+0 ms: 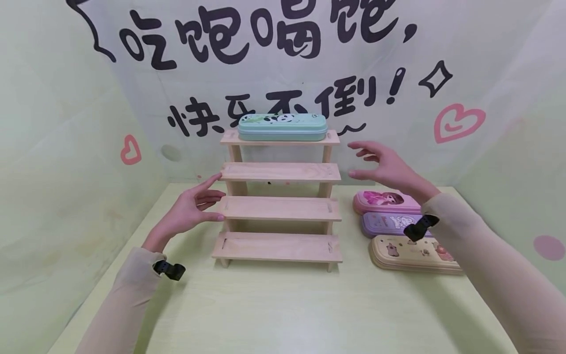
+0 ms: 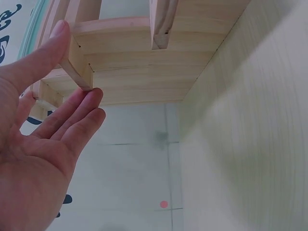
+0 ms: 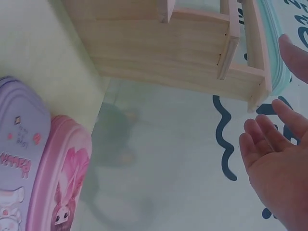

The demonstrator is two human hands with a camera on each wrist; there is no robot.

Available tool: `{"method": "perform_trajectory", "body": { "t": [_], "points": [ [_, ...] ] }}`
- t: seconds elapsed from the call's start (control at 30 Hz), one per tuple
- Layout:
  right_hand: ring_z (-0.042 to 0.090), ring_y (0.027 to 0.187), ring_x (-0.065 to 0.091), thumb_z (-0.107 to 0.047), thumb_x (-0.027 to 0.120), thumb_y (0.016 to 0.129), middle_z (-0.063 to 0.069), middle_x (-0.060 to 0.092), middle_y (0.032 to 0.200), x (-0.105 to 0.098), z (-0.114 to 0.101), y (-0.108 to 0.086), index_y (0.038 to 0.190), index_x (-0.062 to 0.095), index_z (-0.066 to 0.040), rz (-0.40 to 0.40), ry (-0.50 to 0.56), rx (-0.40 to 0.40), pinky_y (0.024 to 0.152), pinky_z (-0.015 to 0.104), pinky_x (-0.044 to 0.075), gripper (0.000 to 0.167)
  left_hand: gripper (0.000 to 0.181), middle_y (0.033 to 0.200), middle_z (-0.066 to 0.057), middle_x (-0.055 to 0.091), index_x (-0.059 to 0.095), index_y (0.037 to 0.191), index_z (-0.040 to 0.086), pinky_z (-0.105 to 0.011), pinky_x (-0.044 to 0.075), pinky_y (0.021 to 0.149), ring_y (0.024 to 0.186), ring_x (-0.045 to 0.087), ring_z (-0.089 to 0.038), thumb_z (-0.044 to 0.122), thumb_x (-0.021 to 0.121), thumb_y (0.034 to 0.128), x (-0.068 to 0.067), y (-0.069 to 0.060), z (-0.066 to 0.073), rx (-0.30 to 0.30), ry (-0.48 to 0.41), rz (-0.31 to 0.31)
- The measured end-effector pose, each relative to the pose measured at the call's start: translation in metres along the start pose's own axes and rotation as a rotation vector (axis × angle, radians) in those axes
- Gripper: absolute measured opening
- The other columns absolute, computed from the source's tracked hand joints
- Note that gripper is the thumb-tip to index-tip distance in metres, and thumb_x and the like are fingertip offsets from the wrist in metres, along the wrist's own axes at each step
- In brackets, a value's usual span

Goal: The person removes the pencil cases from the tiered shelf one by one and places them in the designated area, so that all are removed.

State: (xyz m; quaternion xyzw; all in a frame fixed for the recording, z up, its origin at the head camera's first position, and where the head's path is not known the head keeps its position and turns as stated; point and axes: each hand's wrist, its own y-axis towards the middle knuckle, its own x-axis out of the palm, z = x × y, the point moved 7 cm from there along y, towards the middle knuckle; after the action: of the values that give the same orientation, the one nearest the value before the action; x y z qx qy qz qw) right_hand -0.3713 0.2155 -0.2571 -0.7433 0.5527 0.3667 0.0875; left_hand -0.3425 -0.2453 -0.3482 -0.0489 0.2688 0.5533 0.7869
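Observation:
A four-tier wooden step shelf (image 1: 283, 208) stands upright on the table. On its top tier lies a mint-green pencil case (image 1: 283, 127) with a panda picture. At the shelf's left side, my left hand (image 1: 191, 211) holds the end of a middle board (image 2: 77, 62), its thumb on one side and fingertips on the other. My right hand (image 1: 383, 164) is raised to the right of the upper tiers, apart from the shelf, thumb and fingers spread with nothing between them. In the right wrist view, its fingers (image 3: 262, 134) are near the shelf's upper end.
Right of the shelf, a pink pencil case (image 1: 382, 200), a purple pencil case (image 1: 389, 223) and a cream pencil case (image 1: 411, 253) lie one before another on the table (image 1: 274, 309). A cloth with black lettering (image 1: 212, 34) hangs behind, and pale cloth sides flank the table.

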Motion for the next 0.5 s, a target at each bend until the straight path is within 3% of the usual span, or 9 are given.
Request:
{"method": "perform_trajectory", "body": {
  "t": [0.5],
  "points": [
    [0.036, 0.135, 0.047, -0.016, 0.082, 0.093, 0.016, 0.049, 0.155, -0.001, -0.029, 0.058, 0.158, 0.046, -0.002, 0.011, 0.082, -0.006, 0.12, 0.051, 0.038, 0.076, 0.109, 0.14, -0.018, 0.063, 0.033, 0.166, 0.034, -0.038, 0.049, 0.112, 0.132, 0.06, -0.032, 0.004, 0.093, 0.0803, 0.0, 0.0, 0.004, -0.014, 0.033, -0.002]
  ]
}}
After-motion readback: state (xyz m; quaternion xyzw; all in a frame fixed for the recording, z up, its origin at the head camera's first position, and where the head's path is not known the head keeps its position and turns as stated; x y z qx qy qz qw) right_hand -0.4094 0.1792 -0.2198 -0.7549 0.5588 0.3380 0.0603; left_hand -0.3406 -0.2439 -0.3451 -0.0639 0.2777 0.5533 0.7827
